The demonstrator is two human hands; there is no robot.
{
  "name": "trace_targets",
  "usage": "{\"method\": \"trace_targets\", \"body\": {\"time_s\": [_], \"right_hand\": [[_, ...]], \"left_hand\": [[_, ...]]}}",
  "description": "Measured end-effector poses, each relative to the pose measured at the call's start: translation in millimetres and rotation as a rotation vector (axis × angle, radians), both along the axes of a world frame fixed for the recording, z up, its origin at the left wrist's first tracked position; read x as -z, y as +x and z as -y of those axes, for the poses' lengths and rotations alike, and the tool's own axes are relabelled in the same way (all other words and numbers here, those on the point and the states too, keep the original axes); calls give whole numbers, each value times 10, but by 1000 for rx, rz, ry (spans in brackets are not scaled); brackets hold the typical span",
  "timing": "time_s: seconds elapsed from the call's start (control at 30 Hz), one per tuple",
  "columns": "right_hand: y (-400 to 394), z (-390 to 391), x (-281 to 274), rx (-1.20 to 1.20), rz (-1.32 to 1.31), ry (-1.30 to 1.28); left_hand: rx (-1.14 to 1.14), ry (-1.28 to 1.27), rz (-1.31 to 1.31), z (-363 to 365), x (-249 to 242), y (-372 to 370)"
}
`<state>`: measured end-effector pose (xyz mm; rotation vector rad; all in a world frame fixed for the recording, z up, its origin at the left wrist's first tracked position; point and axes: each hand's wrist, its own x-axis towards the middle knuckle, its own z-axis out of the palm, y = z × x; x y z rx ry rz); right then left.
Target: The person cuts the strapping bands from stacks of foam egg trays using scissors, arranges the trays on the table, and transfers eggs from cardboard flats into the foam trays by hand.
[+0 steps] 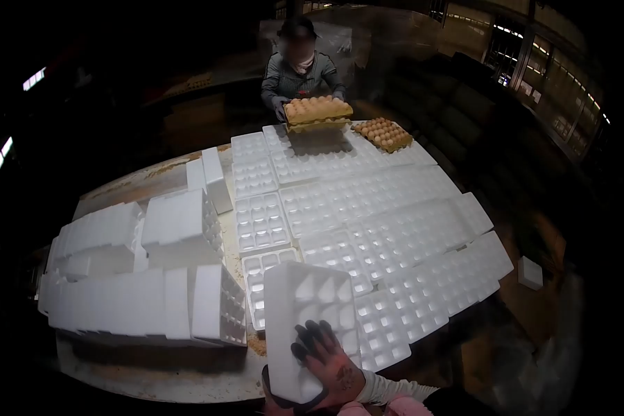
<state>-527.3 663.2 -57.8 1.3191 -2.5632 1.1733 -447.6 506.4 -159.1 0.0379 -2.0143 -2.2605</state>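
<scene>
R hand (329,367), fingers (310,340) spread flat, grips white foam egg carton (305,312) over counter (152,381); L hand's fingers can't tell.

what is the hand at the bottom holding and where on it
The right hand holds a white foam egg carton by its near end, fingers spread over the top face. The left hand barely shows beneath that end; its grip cannot be told.

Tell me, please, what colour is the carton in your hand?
White, seen in the head view: the carton under the right hand.
</scene>
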Motion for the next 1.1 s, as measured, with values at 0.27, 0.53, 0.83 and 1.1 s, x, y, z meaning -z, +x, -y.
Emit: {"method": "trace_targets", "body": {"time_s": [0.27,0.53,0.83,1.1], "right_hand": [[683,-396,288,197,-99,117],[1637,598,1379,188,124,565],[1019,1147,1514,355,160,704],[-556,2015,1117,550,475,-114]], "left_hand": [[550,-458,-132,504,39,96],[472,-300,158,2049,86,938],[96,-739,-328,2985,-76,875],[57,-1145,-541,3143,-623,-731]]}}
